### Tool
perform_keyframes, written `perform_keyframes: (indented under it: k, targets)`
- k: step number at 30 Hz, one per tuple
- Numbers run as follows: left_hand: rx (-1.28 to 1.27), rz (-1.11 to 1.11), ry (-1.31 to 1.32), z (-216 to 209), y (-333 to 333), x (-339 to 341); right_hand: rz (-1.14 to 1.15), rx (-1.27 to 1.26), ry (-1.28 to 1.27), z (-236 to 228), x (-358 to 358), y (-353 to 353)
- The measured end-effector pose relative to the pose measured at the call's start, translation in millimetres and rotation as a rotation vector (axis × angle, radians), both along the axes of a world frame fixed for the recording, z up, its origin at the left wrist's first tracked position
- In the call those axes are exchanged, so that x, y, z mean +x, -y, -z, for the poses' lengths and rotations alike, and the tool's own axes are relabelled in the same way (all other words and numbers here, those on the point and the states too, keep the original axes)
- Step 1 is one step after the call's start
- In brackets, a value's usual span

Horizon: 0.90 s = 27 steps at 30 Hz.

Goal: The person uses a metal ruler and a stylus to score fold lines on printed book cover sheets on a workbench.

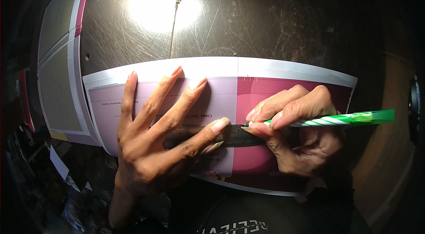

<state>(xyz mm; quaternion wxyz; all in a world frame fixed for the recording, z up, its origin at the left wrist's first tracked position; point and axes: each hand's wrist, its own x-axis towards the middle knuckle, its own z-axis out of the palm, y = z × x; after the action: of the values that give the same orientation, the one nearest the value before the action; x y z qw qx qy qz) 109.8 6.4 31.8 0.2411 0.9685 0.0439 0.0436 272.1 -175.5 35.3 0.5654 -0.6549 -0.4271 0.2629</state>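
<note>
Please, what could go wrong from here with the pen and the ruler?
The dark ruler may shift, since the left hand seems to steady it with only two fingers. The pen in the right hand might stray, as its tip sits close to the ruler's edge. That could mismark the printed sheet.

Scratched tabletop [283, 25], bright glare [161, 5], perhaps floorboards [389, 96]

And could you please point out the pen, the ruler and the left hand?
Pen [322, 121]: head view, on its striped barrel.
Ruler [239, 138]: head view, on its dark flat face.
Left hand [149, 153]: head view, on its back.
</note>
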Motion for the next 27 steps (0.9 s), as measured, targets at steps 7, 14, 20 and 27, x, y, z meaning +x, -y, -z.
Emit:
perform_keyframes:
  k: [7, 14, 20, 27]
  targets:
    - [-0.021, -0.012, 0.005, 2.9, 1.2, -1.0, -0.053, -0.032, 0.071, -1.7, 2.6, -1.0]
    - [0.002, -0.019, -0.019, 0.7, 1.4, -0.9, -0.048, -0.017, 0.075, 0.8, 3.0, -2.3]
    - [-0.009, -0.019, -0.006, 2.7, 1.2, 0.2, -0.060, -0.030, 0.096, 0.4, 3.1, -1.1]
    - [-0.022, -0.019, -0.008, 1.0, 1.7, 0.3, -0.034, 0.006, -0.001, 3.6, 5.7, -0.4]
